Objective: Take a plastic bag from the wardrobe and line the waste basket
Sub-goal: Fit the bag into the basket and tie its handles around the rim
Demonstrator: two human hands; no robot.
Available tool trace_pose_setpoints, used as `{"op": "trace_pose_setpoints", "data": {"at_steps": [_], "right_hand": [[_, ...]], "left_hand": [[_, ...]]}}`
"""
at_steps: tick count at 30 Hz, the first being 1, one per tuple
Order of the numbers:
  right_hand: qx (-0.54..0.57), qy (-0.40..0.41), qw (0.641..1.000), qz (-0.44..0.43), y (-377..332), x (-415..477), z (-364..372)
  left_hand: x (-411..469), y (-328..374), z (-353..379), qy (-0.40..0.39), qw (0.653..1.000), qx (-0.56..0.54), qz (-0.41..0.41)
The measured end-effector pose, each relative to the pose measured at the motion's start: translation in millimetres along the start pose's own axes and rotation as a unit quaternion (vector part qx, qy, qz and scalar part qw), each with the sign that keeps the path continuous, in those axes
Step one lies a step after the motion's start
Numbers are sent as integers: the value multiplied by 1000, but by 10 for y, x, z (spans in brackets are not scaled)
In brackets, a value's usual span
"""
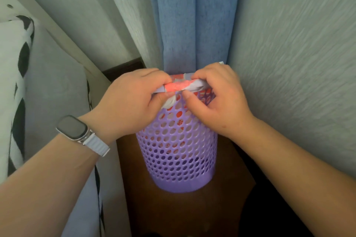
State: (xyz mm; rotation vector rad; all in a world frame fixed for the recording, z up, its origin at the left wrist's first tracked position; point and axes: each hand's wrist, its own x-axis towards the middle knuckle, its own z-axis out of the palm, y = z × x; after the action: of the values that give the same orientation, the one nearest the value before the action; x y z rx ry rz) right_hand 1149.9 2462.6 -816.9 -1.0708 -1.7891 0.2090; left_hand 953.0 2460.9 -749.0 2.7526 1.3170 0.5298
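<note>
both hands pinch the plastic bag (174, 87) at the rim of the purple waste basket (177, 152) — left hand (133, 105) fingers clamped on it; right hand (215, 100) likewise; basket stands by the blue curtain (192, 17).

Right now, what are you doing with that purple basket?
A person is lining the purple waste basket with a red and white plastic bag. The left hand and the right hand both pinch the bag at the basket's top rim. Some red of the bag shows through the holes, so part of it is already inside. The basket stands on a dark wooden surface by a blue curtain.
</note>
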Motion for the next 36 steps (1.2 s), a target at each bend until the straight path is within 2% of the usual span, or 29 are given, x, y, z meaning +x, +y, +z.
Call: {"op": "trace_pose_setpoints", "data": {"at_steps": [10,13,16,21,31,34,36], "right_hand": [[-12,50,998,25,267,-59,34],[-16,28,999,44,298,-46,16],[-13,-33,996,86,322,-13,-20],[38,-69,992,94,326,15,-39],[56,25,996,61,299,-22,7],[49,42,997,53,223,-29,17],[37,46,997,48,188,-28,32]], "left_hand": [[-38,-170,55,17,1000,21,-9],[-42,-209,49,32,999,4,-15],[-39,-233,32,37,999,-9,-13],[-38,-242,26,32,999,-11,-2],[-48,-228,2,31,998,-43,-41],[-56,-190,-62,-11,996,-69,-57],[-39,-130,-69,-46,998,-36,-30]]}}
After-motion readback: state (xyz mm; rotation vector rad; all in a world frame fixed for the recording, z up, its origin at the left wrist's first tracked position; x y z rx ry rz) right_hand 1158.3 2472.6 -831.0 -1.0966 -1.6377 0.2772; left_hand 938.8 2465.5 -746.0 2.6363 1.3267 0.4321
